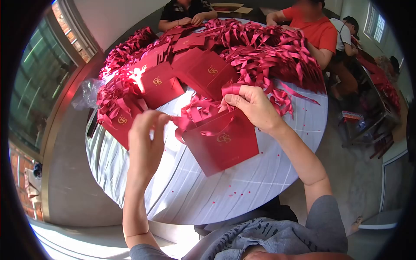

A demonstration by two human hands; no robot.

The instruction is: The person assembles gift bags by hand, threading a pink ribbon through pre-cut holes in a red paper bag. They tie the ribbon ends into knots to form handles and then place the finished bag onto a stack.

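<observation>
A red paper bag (222, 141) with a gold emblem stands tilted over the table in front of me. My right hand (249, 104) pinches a red ribbon (231, 89) above the bag's upper right edge. Beside the bag's upper left corner is my left hand (149, 125), its fingers bent and slightly blurred near a ribbon end; whether they hold it is unclear. More red ribbon lies looped over the bag's front and behind its top edge.
Red bags (161, 84) and a large heap of ribbons (268, 52) cover the far half of the round table (173, 195). Two people sit across it, one in a red shirt (318, 32). Clear plastic (89, 93) is at the left edge. Small red dots lie near me.
</observation>
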